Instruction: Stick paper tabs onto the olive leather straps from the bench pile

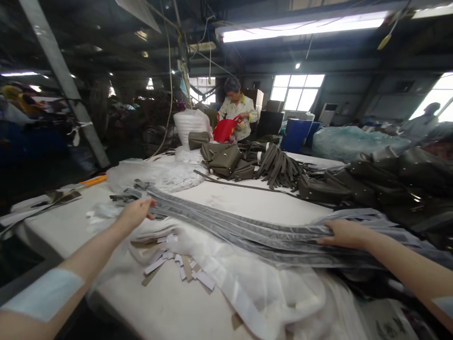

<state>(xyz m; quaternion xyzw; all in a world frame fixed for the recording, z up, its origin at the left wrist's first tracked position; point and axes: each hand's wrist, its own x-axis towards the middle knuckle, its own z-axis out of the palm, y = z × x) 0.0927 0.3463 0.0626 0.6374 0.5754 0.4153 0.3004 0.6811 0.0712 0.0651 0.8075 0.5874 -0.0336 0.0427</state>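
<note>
A: Where are the grey strips (240,231)?
B: On the white table (269,205), in a long flat pile. The pile runs from far left to near right.
A: And the hands?
B: Well apart. The left hand (136,212) sits on the left end with its fingers bent. I can't tell if it grips. The right hand (345,234) lies flat on the right part.
A: What's behind?
B: Green bags (224,160), farther back.
</note>
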